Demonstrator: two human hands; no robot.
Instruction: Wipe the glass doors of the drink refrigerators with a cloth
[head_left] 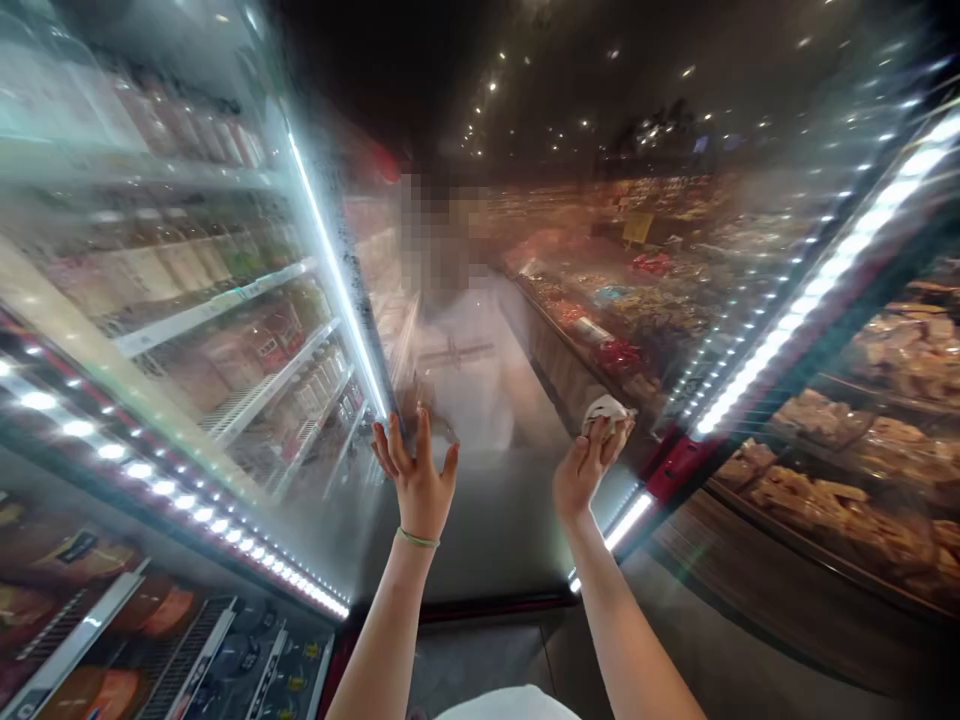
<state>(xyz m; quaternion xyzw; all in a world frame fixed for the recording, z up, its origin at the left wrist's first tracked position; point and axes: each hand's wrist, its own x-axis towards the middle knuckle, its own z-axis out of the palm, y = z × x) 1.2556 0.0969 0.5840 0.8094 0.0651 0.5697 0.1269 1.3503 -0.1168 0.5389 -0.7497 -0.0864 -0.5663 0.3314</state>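
Two food cases (124,470) flank hands (418,485), right gripping cloth (606,415).

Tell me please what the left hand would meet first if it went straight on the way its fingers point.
Probably the fogged glass door of the display cooler; the left hand looks close to it or touching it, but depth is unclear.
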